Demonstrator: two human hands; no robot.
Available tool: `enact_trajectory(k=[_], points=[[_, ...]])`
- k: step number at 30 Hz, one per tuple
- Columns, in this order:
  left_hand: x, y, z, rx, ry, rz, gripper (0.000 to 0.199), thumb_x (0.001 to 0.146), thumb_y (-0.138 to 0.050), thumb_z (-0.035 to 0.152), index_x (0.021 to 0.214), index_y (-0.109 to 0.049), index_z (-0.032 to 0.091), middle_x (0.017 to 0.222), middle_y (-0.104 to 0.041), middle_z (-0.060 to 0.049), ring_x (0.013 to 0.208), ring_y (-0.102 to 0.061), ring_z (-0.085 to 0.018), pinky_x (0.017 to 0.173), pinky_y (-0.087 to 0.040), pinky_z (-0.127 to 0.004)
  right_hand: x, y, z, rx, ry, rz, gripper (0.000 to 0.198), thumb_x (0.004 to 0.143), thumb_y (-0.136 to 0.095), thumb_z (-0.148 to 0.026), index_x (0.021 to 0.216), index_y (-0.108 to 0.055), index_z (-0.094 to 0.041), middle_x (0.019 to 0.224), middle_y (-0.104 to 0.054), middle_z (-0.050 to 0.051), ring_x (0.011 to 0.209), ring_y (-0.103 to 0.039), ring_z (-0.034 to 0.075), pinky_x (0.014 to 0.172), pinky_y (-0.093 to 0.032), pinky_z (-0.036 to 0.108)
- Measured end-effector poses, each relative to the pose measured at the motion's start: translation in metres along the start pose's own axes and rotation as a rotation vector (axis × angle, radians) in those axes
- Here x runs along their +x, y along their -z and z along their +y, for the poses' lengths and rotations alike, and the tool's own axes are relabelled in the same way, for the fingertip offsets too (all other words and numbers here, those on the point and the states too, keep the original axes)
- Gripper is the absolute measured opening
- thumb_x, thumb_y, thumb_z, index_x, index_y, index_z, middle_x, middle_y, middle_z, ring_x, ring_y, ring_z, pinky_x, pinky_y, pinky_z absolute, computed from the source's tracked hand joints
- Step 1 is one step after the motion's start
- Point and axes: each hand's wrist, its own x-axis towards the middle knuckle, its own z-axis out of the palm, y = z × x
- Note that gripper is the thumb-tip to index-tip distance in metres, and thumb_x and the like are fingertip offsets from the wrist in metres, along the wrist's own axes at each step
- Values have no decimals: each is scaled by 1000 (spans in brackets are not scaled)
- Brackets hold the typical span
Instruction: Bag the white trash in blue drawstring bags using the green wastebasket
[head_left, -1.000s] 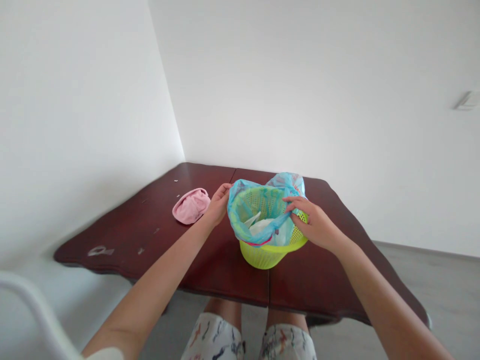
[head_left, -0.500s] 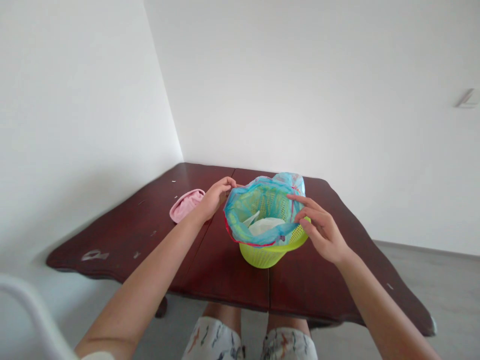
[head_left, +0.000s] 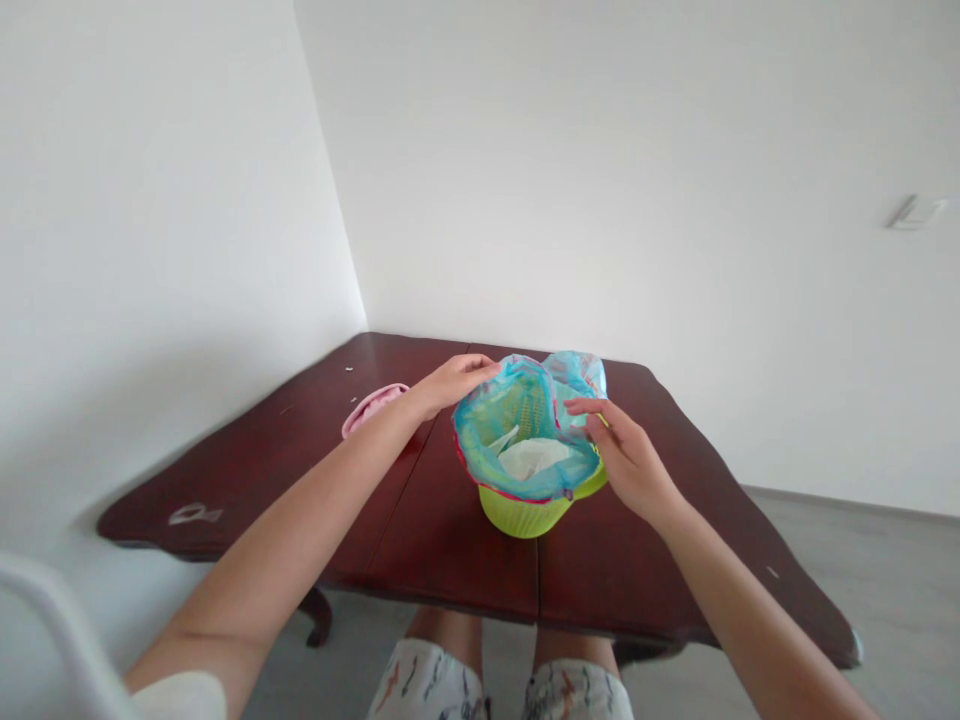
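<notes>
Left hand, right hand grips unclear; likely lining round green plastic basket with blue plastic bag; right rim probably needs covering.

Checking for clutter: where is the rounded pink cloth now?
The pink cloth lies on the dark red wooden table, left of the lime perforated plastic basket in the head view, partly hidden behind the left forearm.

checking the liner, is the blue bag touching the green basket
Touching. The head view shows the blue bag lining the green basket, with its red-edged mouth draped over the front rim.
</notes>
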Motion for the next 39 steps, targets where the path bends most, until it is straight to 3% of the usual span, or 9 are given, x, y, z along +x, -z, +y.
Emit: enact_trajectory(k=[4, 8, 14, 23, 27, 30, 32, 35, 39], points=[[13, 9, -7, -212, 171, -74, 59, 90, -95, 78, 99, -92, 19, 97, -91, -13, 93, -84, -36, 89, -68, -46, 23, -6, 16, 127, -230, 79, 37, 98, -89, -57, 118, -75, -29, 120, -84, 4, 101, -83, 24, 94, -73, 42], [24, 21, -9, -374, 223, -214, 46, 92, -98, 65, 96, -91, 20, 93, -92, -13, 83, -85, -33, 83, -72, -45, 38, -4, 12, 138, -321, -56, 47, 85, -102, -51, 119, -81, -27, 104, -84, 2, 90, -80, 20, 80, -69, 34], [16, 29, -2, -405, 203, -274, 38, 90, -102, 52, 106, -92, 19, 100, -93, -16, 83, -87, -32, 81, -73, -45, 35, 6, -3, 263, -410, -215, 58, 80, -107, -42, 128, -78, -25, 87, -81, -3, 73, -73, 16, 64, -56, 27], [-23, 36, 6, -506, 110, -200, 62, 76, -115, 35, 131, -89, 20, 131, -90, -16, 103, -89, -27, 91, -72, -36, 29, 33, 1, 695, -490, 121, 38, 83, -105, -37, 111, -82, -26, 98, -87, 2, 79, -80, 18, 70, -70, 30], [-62, 32, -4, -304, 120, 0, 68, 86, -109, 56, 141, -82, 25, 144, -84, -14, 123, -84, -33, 94, -71, -40, 18, 45, 0, 774, -437, 191, 30, 89, -103, -35, 110, -83, -28, 115, -91, 3, 93, -85, 20, 82, -75, 32], [-102, 20, -12, -46, 50, 212, 59, 95, -100, 62, 134, -78, 25, 121, -83, -10, 103, -82, -29, 75, -66, -36, 7, 47, -7, 794, -393, 221, 33, 90, -105, -35, 116, -85, -31, 123, -91, 2, 99, -85, 18, 84, -75, 31], [-129, 8, -11, 143, -108, 293, 45, 101, -95, 53, 132, -75, 27, 104, -77, -4, 86, -75, -24, 67, -58, -33, 1, 46, -13, 783, -371, 222, 36, 90, -106, -35, 120, -86, -32, 126, -91, 1, 99, -86, 18, 85, -75, 31], [-158, -7, -3, 473, -360, 159, 18, 110, -81, 28, 127, -79, 31, 107, -76, -4, 87, -72, -23, 77, -57, -37, -3, 42, -17, 765, -334, 208, 38, 91, -104, -36, 124, -88, -32, 132, -91, 3, 105, -87, 20, 92, -75, 32], [-165, -17, 2, 785, -512, 35, 15, 111, -75, 15, 111, -82, 29, 117, -81, -8, 106, -78, -28, 92, -57, -42, 2, 39, -17, 783, -411, 194, 32, 92, -102, -36, 120, -90, -27, 127, -92, 6, 103, -87, 19, 90, -73, 28]])
